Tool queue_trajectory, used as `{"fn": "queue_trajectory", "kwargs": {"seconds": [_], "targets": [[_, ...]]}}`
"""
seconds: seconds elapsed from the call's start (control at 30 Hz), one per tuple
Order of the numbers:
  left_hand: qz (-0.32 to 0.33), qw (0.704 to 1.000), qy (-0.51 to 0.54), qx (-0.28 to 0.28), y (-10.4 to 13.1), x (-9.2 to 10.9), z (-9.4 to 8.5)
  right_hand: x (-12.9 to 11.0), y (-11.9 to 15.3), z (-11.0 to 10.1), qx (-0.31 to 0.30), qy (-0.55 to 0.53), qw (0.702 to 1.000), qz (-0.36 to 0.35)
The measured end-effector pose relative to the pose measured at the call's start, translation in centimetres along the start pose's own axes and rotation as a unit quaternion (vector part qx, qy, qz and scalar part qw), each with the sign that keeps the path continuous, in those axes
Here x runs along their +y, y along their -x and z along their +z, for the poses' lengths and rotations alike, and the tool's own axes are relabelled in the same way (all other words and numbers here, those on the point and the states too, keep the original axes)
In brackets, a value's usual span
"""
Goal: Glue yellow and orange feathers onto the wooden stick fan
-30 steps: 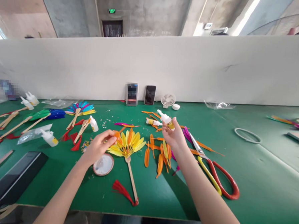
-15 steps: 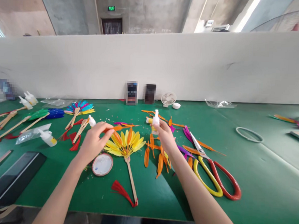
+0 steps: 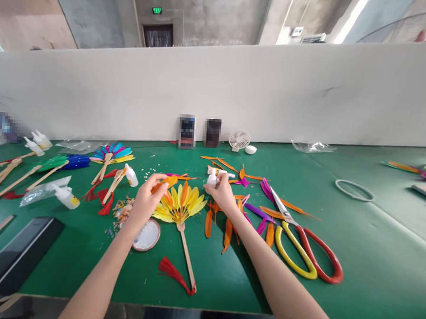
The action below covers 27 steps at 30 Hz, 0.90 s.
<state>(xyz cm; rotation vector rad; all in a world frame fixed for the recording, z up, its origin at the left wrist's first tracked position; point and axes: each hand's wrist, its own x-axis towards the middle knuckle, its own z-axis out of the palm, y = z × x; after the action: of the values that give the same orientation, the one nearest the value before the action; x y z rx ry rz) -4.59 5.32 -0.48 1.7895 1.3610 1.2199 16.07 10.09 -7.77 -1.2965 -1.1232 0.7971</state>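
Note:
My left hand [image 3: 147,199] pinches an orange feather [image 3: 169,181] just above the left side of a yellow feather fan [image 3: 196,201]. The fan lies flat, its wooden handle [image 3: 187,255] pointing towards me, with a red tassel [image 3: 173,273] at the end. A few orange feathers lie over its yellow ones. My right hand [image 3: 223,194] has its fingers closed round a small white glue bottle [image 3: 212,180], right of the fan; the hand covers part of it. Beneath my left wrist sits a round shallow dish [image 3: 149,237], partly hidden.
Loose orange feathers [image 3: 227,236] lie by my right forearm, beside large scissors [image 3: 301,250] with yellow and red handles. Another glue bottle [image 3: 217,171] lies behind my right hand. Finished-looking fans [image 3: 109,155], glue bottles [image 3: 66,197] and a black box [image 3: 20,249] are at left.
My right hand has lowered the glue bottle and brought it slightly left. My left hand has shifted a little right with the orange feather, uncovering colourful scraps beside the dish.

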Motion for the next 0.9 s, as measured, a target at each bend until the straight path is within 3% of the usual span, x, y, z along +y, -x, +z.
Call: {"fn": "queue_trajectory", "kwargs": {"seconds": [0.17,0.3,0.4,0.47,0.53,0.57,0.63,0.73,0.83,0.9], "targets": [[0.007,0.999,0.037,0.007,0.1,-0.3,-0.1,-0.5,0.3,-0.2,0.022,0.034,0.999,-0.029],[0.008,0.997,0.067,0.038,0.3,0.2,-0.1,-2.7,1.9,-0.4,0.105,0.046,0.978,-0.172],[0.008,0.996,0.092,-0.004,0.5,0.7,0.0,-4.4,3.6,0.2,0.040,0.042,0.966,-0.252],[0.008,0.993,0.115,-0.030,0.6,0.7,0.1,-4.8,4.4,0.7,-0.066,0.061,0.968,-0.235],[0.003,0.992,0.126,-0.007,0.5,0.4,0.0,-4.7,4.7,1.0,-0.149,0.127,0.960,-0.199],[-0.002,0.992,0.121,0.021,0.4,0.2,-0.1,-4.5,4.7,1.0,-0.154,0.168,0.955,-0.191],[-0.018,0.993,0.083,0.080,0.4,-0.2,-0.1,-4.2,4.7,0.8,-0.089,0.236,0.942,-0.222],[-0.031,0.996,-0.008,0.088,0.7,-0.4,0.3,-4.3,4.8,0.6,0.018,0.304,0.881,-0.362],[-0.002,0.997,-0.074,0.023,1.5,0.4,1.6,-4.7,5.5,1.2,0.005,0.358,0.797,-0.487],[0.023,0.993,-0.117,-0.008,2.2,1.1,2.5,-4.9,6.0,1.8,-0.012,0.368,0.767,-0.525]]}}
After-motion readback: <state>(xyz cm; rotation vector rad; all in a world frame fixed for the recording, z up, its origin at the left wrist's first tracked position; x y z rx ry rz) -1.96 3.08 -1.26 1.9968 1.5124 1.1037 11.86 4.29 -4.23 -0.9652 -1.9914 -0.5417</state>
